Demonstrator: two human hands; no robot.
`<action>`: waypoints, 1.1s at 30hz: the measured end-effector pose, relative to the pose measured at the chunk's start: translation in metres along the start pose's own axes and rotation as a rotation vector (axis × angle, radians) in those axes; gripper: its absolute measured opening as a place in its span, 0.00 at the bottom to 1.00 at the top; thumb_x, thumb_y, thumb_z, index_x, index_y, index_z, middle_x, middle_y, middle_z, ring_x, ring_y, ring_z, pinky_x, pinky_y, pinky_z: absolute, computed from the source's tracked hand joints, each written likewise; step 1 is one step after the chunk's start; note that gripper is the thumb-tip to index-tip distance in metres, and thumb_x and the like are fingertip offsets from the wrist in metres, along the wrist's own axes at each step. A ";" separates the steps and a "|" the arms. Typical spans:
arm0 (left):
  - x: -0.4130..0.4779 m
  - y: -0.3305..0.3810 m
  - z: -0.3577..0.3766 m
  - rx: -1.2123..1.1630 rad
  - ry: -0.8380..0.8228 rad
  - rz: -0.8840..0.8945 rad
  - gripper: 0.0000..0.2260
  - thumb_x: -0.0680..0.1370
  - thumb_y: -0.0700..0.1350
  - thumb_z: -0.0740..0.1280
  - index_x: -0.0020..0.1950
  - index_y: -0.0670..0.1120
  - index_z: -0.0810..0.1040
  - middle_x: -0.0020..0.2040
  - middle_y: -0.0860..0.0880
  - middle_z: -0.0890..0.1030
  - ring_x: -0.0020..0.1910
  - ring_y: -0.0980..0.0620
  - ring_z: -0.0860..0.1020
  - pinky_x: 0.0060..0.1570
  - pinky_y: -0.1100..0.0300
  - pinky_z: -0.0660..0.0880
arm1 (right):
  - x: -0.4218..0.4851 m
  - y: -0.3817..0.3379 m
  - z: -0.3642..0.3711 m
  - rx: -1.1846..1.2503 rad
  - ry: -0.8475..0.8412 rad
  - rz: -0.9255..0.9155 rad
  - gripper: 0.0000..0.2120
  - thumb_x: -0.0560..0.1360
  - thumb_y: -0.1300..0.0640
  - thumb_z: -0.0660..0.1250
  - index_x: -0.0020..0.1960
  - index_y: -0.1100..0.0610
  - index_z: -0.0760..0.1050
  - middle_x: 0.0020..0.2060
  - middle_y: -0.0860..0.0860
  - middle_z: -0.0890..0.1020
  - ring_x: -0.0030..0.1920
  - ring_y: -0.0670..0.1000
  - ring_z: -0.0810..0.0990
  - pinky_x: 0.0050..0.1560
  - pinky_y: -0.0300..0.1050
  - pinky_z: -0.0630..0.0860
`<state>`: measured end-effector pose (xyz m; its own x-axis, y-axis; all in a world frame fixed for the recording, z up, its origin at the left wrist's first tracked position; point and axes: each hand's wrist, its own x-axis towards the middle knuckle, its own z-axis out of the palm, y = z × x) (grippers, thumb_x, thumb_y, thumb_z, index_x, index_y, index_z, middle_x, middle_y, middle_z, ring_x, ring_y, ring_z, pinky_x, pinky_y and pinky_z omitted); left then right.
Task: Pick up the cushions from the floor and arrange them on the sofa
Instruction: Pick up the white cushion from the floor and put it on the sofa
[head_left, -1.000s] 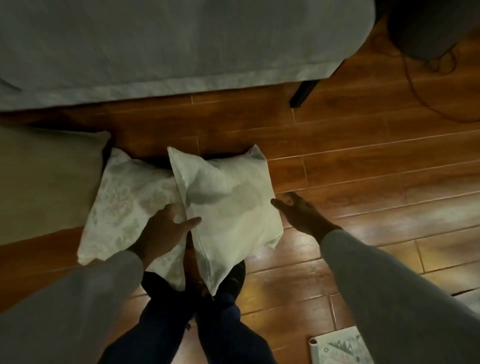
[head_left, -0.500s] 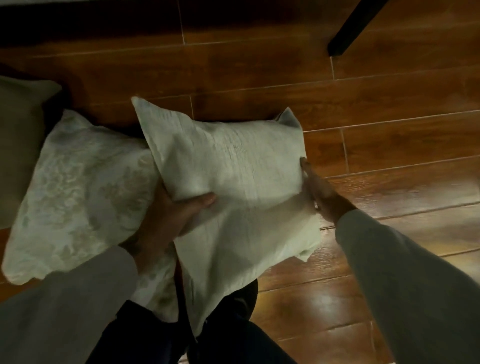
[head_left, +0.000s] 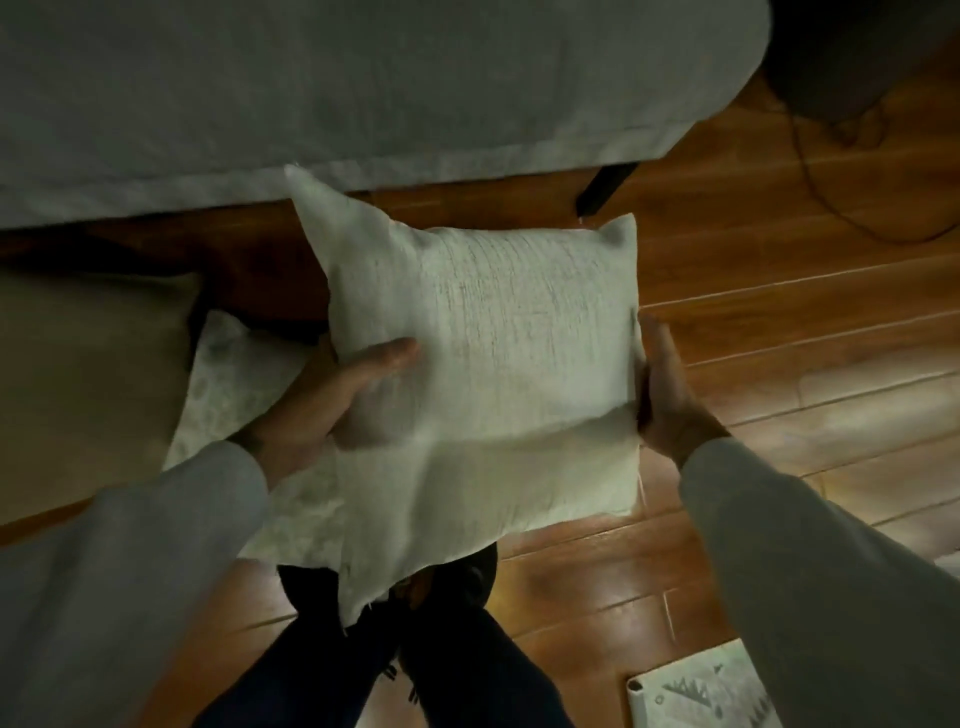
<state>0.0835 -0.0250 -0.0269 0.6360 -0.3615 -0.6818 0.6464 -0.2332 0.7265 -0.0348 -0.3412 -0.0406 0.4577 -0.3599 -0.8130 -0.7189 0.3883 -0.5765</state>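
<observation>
While the pale cushion hangs clear of the wooden floor, it sags across its lower third, a crease running side to side, so I judge it light, soft and loosely filled, nothing that could break. Cloth like that gives under a pinch, so the surest hold is what the person has taken: one hand on each side edge, about halfway down.

At nine o'clock on the cushion the left hand clamps the edge, its thumb laid flat over the front face and the fingers tucked behind, out of sight. At three o'clock the right hand presses the opposite edge, curled round it with the fingertips hidden behind the fabric; both hands are closed on it, neither slack.

Held between the person and the grey sofa at twelve o'clock, the cushion's top corner overlaps the sofa's front hem. A patterned cushion lies on the floor at eight o'clock, partly under the held one, with a tan cushion beside it.
</observation>
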 end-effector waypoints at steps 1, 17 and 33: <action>-0.016 0.030 -0.004 0.008 0.008 0.035 0.52 0.55 0.69 0.81 0.76 0.57 0.69 0.65 0.56 0.83 0.60 0.55 0.82 0.52 0.57 0.81 | -0.028 -0.027 0.004 -0.005 -0.005 -0.027 0.40 0.67 0.23 0.61 0.70 0.46 0.76 0.62 0.51 0.84 0.65 0.58 0.79 0.61 0.60 0.75; -0.107 0.380 -0.034 0.024 0.016 0.443 0.38 0.66 0.72 0.75 0.73 0.61 0.74 0.64 0.59 0.83 0.62 0.54 0.82 0.65 0.48 0.76 | -0.236 -0.342 0.055 0.011 0.105 -0.425 0.26 0.64 0.28 0.70 0.57 0.38 0.73 0.53 0.45 0.81 0.51 0.52 0.80 0.39 0.47 0.70; 0.151 0.480 0.047 -0.039 0.057 0.348 0.40 0.63 0.66 0.79 0.73 0.54 0.75 0.64 0.54 0.84 0.63 0.51 0.82 0.65 0.47 0.76 | 0.018 -0.533 0.009 -0.154 -0.009 -0.444 0.29 0.67 0.32 0.71 0.64 0.39 0.70 0.61 0.47 0.80 0.60 0.55 0.79 0.63 0.58 0.74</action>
<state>0.4696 -0.2343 0.2227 0.8427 -0.3622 -0.3983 0.4016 -0.0700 0.9132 0.3615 -0.5476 0.2515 0.7426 -0.4551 -0.4914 -0.5213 0.0679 -0.8506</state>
